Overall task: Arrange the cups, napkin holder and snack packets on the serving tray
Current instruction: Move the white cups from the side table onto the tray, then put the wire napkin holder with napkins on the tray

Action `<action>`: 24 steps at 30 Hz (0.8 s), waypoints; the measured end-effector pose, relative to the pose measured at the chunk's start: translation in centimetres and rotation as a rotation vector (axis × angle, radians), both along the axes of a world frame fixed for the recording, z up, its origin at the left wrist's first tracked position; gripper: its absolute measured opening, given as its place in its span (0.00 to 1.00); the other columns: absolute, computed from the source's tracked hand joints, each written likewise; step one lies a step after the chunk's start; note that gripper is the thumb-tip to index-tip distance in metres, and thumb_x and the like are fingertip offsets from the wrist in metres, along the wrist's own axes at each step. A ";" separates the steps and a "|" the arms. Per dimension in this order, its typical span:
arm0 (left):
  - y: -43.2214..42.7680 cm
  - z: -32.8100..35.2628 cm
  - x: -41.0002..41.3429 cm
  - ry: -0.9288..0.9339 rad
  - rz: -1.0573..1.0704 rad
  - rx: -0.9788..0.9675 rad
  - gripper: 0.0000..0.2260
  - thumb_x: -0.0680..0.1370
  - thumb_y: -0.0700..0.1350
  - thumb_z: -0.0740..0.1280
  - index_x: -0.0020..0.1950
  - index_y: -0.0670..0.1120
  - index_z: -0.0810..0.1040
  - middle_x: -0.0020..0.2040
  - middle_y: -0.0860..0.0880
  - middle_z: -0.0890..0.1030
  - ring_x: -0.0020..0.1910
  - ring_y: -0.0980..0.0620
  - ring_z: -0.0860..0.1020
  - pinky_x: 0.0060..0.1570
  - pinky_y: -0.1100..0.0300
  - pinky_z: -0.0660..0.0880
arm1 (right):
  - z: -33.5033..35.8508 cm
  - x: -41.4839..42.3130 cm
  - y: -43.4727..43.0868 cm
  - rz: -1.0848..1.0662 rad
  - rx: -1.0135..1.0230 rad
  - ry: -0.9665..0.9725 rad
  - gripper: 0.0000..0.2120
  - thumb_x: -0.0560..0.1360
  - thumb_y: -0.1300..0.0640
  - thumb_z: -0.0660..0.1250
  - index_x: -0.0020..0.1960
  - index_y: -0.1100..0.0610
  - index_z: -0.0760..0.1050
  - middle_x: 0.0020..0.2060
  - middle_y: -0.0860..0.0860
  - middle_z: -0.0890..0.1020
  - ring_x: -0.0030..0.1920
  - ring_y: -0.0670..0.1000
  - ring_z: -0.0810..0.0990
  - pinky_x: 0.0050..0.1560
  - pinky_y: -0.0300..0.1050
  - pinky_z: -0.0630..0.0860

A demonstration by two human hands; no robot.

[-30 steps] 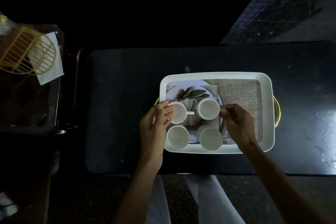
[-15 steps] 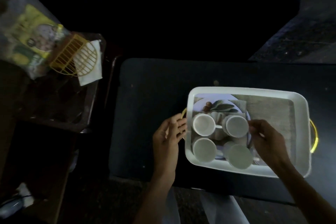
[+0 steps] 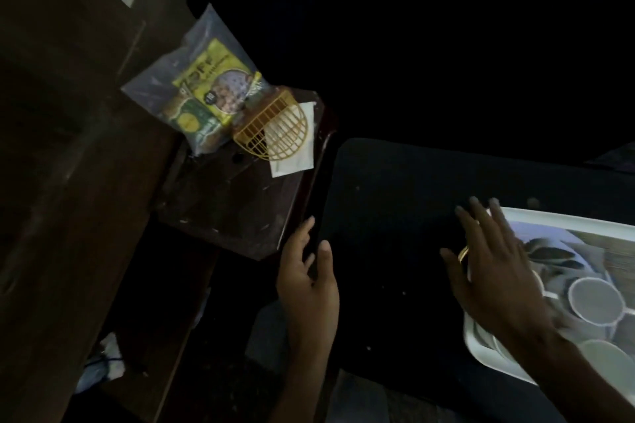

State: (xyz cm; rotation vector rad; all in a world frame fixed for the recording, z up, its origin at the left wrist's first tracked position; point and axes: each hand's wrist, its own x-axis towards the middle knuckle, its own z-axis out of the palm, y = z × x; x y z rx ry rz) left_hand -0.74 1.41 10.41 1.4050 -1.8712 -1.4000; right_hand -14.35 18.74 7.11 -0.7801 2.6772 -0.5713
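Left hand [image 3: 307, 280] and right hand [image 3: 494, 282] empty, fingers loosely apart; advise gripping yellow napkin holder [image 3: 275, 127] by its frame, napkin pinned, then seating it beside cups [image 3: 596, 299] on white tray [image 3: 563, 218].

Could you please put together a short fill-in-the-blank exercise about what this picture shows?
1. The napkin holder lying on the side table is ____ in colour.
2. The cups stand in a tray whose colour is ____.
3. The left hand and the right hand both hold ____.

Missing words: yellow; white; nothing.
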 end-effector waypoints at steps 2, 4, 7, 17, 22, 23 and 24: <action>-3.1 0.0 0.6 -0.067 -0.105 -0.151 0.17 0.82 0.43 0.66 0.71 0.50 0.76 0.71 0.53 0.76 0.71 0.58 0.73 0.69 0.54 0.73 | -0.2 1.0 -3.5 0.035 0.052 0.016 0.34 0.78 0.47 0.64 0.77 0.60 0.59 0.79 0.58 0.56 0.80 0.58 0.48 0.75 0.64 0.58; -6.4 -0.1 0.8 -0.129 -0.227 -0.284 0.19 0.82 0.43 0.66 0.73 0.48 0.73 0.75 0.50 0.72 0.75 0.52 0.69 0.71 0.52 0.69 | -0.5 1.8 -6.7 0.066 0.099 0.043 0.37 0.78 0.39 0.57 0.79 0.57 0.53 0.80 0.57 0.51 0.80 0.57 0.44 0.76 0.65 0.55; -11.7 -0.5 0.5 -0.277 -0.410 -0.508 0.22 0.81 0.44 0.67 0.76 0.46 0.70 0.79 0.46 0.66 0.79 0.46 0.63 0.74 0.52 0.64 | -1.0 2.7 -11.1 0.102 0.166 0.078 0.41 0.77 0.32 0.51 0.80 0.55 0.47 0.80 0.56 0.47 0.80 0.57 0.42 0.75 0.66 0.54; -22.9 -1.3 -7.1 -0.526 -0.703 -0.798 0.37 0.75 0.56 0.72 0.80 0.48 0.62 0.80 0.38 0.60 0.80 0.37 0.58 0.74 0.39 0.63 | -2.1 3.8 -20.8 0.110 0.234 0.094 0.41 0.77 0.29 0.44 0.80 0.53 0.42 0.80 0.56 0.42 0.79 0.57 0.38 0.75 0.68 0.51; -24.4 -2.6 -9.8 -0.541 -0.772 -0.720 0.44 0.71 0.60 0.75 0.81 0.54 0.58 0.79 0.42 0.61 0.79 0.39 0.59 0.72 0.41 0.66 | -2.4 4.1 -21.5 0.088 0.194 0.074 0.39 0.78 0.31 0.46 0.80 0.53 0.43 0.80 0.55 0.43 0.79 0.57 0.38 0.76 0.67 0.50; -24.4 -3.0 -9.9 -0.532 -0.773 -0.714 0.44 0.70 0.60 0.76 0.81 0.54 0.59 0.79 0.43 0.62 0.78 0.40 0.61 0.72 0.42 0.67 | -2.5 4.1 -21.4 0.091 0.171 0.060 0.39 0.78 0.31 0.47 0.80 0.53 0.43 0.80 0.55 0.44 0.79 0.56 0.38 0.76 0.67 0.50; -24.5 -3.2 -9.9 -0.523 -0.774 -0.713 0.44 0.69 0.60 0.76 0.81 0.53 0.60 0.78 0.43 0.63 0.77 0.40 0.63 0.71 0.43 0.68 | -2.5 4.1 -21.2 0.092 0.145 0.046 0.39 0.79 0.32 0.48 0.80 0.53 0.44 0.80 0.55 0.44 0.80 0.55 0.39 0.76 0.66 0.51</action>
